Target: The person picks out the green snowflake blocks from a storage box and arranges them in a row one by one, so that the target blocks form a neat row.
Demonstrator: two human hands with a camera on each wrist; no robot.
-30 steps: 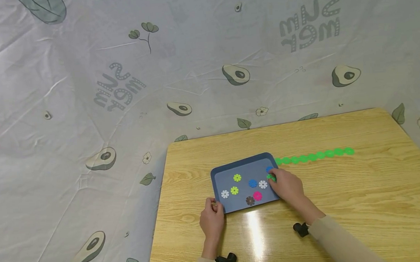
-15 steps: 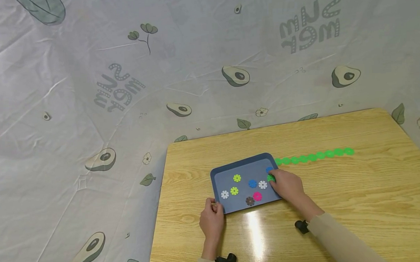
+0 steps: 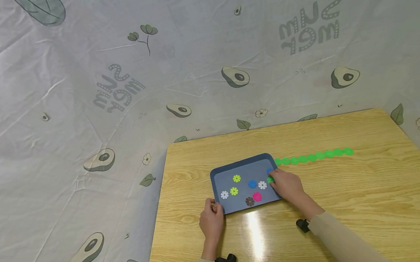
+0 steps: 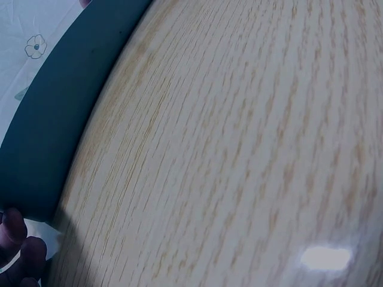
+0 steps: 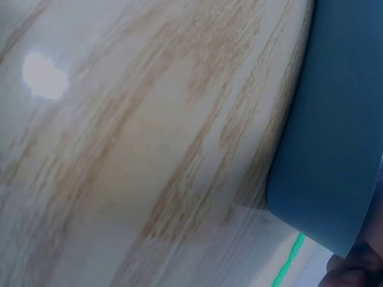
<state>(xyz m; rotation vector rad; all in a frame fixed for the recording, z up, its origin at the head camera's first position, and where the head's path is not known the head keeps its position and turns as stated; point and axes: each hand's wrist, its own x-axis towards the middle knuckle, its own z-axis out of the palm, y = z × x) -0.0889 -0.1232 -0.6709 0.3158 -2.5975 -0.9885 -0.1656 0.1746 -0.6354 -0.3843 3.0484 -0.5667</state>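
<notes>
A blue-grey tray (image 3: 244, 209) lies on the table with several notched plastic discs on it. My left hand (image 3: 212, 221) grips its near left corner, fingertips at the rim; the tray's side wall (image 4: 66, 107) fills the upper left of the left wrist view. Over the tray's right side, my right hand (image 3: 287, 185) pinches a green notched disc (image 3: 269, 180) between thumb and forefinger, partly covered by them. A blue disc (image 3: 269, 170) lies just beyond those fingertips. Nearby are a white disc (image 3: 262, 185), another blue disc (image 3: 252, 184) and a pink disc (image 3: 257, 197).
A row of joined green discs (image 3: 311, 157) stretches rightward from the tray's far right corner. The tray also bears two yellow-green discs, with one at its middle (image 3: 234, 191), a white disc (image 3: 224, 195) and a brown disc (image 3: 249, 201). A patterned cloth (image 3: 200, 50) hangs behind the wooden table.
The green disc at my right fingertips has turned flatter and shifted slightly toward me. My left hand stays at the tray's corner, and the other discs stay put.
</notes>
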